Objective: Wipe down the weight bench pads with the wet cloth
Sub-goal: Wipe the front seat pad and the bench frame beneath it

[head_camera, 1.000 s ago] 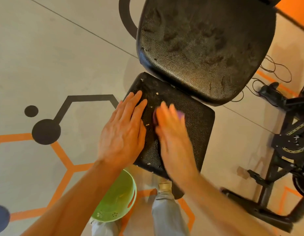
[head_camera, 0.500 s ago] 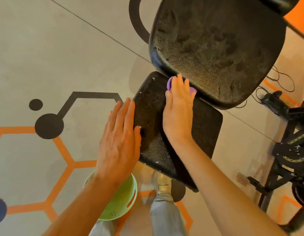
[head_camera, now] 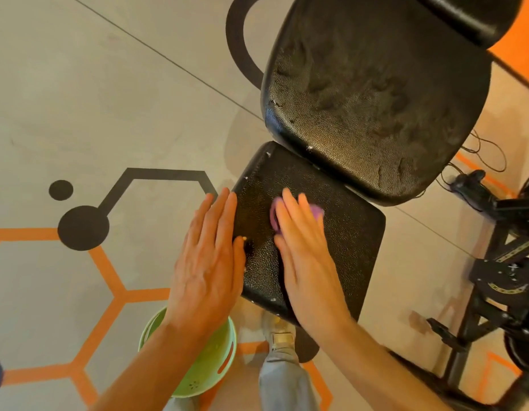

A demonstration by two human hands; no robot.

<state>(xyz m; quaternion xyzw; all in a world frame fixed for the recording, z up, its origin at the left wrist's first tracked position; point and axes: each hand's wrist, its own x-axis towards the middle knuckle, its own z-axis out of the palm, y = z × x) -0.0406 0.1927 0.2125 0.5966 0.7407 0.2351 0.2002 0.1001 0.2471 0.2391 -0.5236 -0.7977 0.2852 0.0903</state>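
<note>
Head view: the right hand (head_camera: 307, 256) presses flat on the purple cloth (head_camera: 316, 211) mid-seat pad (head_camera: 346, 247), wiping. The left hand (head_camera: 208, 262), fingers straight, rests at the pad's nine o'clock edge. The back pad (head_camera: 376, 99), twelve o'clock, likely comes next.

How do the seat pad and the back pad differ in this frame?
The seat pad is the smaller, squarish one; the back pad is larger and longer. Both hands are at the seat pad: the right hand presses a purple cloth onto it and the left hand lies along its edge; nothing touches the back pad. The back pad shows dull smudged patches; the seat pad looks more even. Both are black, pebbled upholstery.
</note>
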